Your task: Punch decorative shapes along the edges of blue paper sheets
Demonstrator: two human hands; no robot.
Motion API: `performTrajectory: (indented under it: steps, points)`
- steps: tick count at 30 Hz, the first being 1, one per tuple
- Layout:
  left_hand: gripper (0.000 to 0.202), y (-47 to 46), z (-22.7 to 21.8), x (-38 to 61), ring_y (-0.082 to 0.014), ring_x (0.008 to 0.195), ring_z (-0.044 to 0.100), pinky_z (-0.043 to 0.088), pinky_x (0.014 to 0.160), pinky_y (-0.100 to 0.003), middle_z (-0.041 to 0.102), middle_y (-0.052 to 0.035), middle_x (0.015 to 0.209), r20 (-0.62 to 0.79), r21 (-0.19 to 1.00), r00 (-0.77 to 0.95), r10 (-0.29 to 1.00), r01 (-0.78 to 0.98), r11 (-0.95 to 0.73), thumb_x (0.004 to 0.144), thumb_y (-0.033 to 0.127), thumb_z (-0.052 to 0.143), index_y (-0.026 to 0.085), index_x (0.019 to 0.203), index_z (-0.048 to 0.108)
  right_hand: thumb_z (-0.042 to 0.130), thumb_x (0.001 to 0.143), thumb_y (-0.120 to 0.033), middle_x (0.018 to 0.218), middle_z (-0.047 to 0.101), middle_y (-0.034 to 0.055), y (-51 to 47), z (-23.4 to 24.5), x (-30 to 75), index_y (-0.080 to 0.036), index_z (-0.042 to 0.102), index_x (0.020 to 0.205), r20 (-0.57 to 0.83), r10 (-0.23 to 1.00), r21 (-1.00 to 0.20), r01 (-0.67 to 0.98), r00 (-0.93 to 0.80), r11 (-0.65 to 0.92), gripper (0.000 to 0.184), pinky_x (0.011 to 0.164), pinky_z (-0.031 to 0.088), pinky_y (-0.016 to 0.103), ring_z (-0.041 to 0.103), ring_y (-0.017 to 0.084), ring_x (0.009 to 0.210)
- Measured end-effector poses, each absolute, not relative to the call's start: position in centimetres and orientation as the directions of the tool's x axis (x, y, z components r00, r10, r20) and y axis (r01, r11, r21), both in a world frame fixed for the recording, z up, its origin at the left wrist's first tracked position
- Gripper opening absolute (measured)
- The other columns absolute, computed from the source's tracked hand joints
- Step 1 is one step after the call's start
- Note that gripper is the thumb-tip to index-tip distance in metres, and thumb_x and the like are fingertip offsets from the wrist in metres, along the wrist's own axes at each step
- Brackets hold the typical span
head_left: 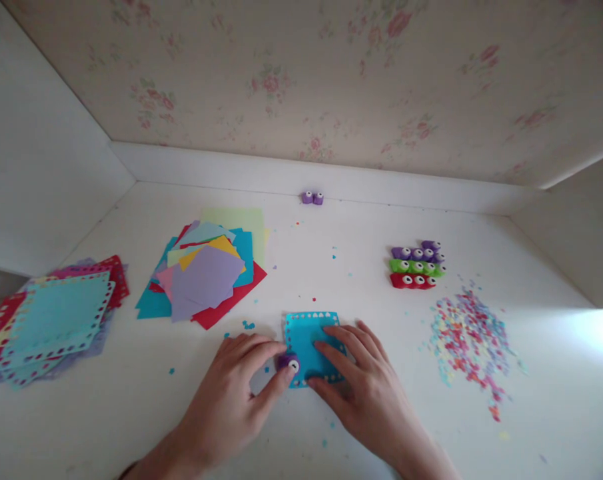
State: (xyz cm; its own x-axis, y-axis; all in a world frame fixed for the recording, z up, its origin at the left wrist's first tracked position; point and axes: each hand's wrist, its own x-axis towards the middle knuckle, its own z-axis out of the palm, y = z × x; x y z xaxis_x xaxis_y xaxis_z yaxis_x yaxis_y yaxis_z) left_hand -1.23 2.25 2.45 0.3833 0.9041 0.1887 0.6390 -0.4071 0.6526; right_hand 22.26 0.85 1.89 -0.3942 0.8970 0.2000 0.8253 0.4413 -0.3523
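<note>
A blue square of paper lies on the white table, with small punched shapes along its edges. At its left edge sits a purple craft punch with a white button. My left hand grips this punch between thumb and fingers, the thumb at its button. My right hand lies over the right part of the blue paper, fingers spread and pressing it against the table. Several tiny blue cut-outs are scattered beside the paper.
Plain coloured paper is piled at the back left. Punched sheets lie stacked far left. Rows of purple, green and red punches stand at the right, near a heap of confetti. Two purple punches are by the wall.
</note>
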Motion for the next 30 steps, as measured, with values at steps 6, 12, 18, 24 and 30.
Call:
performTrajectory:
  steps: [6,12,18,24,30]
  points:
    - [0.014,2.0,2.2,0.1,-0.0244,0.093,0.064,0.044,0.085,-0.044,0.073,-0.0023,0.098,0.134,0.659,0.338,0.932,0.672,-0.338,0.097,0.034,0.057,0.028,0.098,0.071,0.07,0.088,-0.041,0.127,0.063,0.0089,0.7,2.1,22.3,-0.027,0.064,0.121,0.192,0.9,-0.37,0.821,-0.39,0.435,0.037,0.111,0.038,0.059,0.058,0.03,0.119]
    - [0.016,2.5,2.4,0.8,-0.0222,0.085,0.063,0.043,0.079,-0.039,0.069,-0.0015,0.084,0.093,0.688,0.325,0.941,0.662,-0.297,0.093,0.026,0.06,0.024,0.079,0.066,0.069,0.089,-0.04,0.127,0.064,0.0081,0.6,2.3,22.1,-0.028,0.065,0.118,0.174,0.91,-0.401,0.817,-0.376,0.414,0.032,0.111,0.037,0.06,0.057,0.029,0.119]
    - [0.017,3.3,3.0,1.8,-0.0228,0.08,0.063,0.041,0.067,-0.032,0.065,-0.0019,0.078,0.049,0.583,0.33,0.943,0.757,-0.295,0.083,0.011,0.06,0.02,0.069,0.059,0.07,0.087,-0.04,0.126,0.064,0.0085,0.4,2.3,21.8,-0.027,0.067,0.117,0.19,0.923,-0.427,0.818,-0.335,0.385,0.032,0.111,0.035,0.06,0.056,0.029,0.118]
    - [0.02,3.4,4.0,1.3,-0.0177,0.074,0.065,0.046,0.066,-0.028,0.066,-0.0007,0.076,0.066,0.681,0.368,0.927,0.663,-0.312,0.085,0.013,0.058,0.02,0.067,0.06,0.071,0.087,-0.041,0.125,0.064,0.0086,0.2,2.1,21.8,-0.028,0.069,0.116,0.219,0.918,-0.442,0.805,-0.331,0.396,0.033,0.111,0.036,0.06,0.058,0.029,0.117]
    - [0.021,2.9,3.8,-2.0,-0.0172,0.074,0.068,0.053,0.067,-0.027,0.071,-0.0013,0.076,0.143,0.688,0.336,0.931,0.643,-0.337,0.093,0.027,0.057,0.021,0.076,0.069,0.07,0.087,-0.044,0.124,0.065,0.0085,0.2,2.1,22.0,-0.028,0.068,0.118,0.212,0.918,-0.437,0.808,-0.334,0.395,0.034,0.111,0.035,0.061,0.057,0.03,0.117]
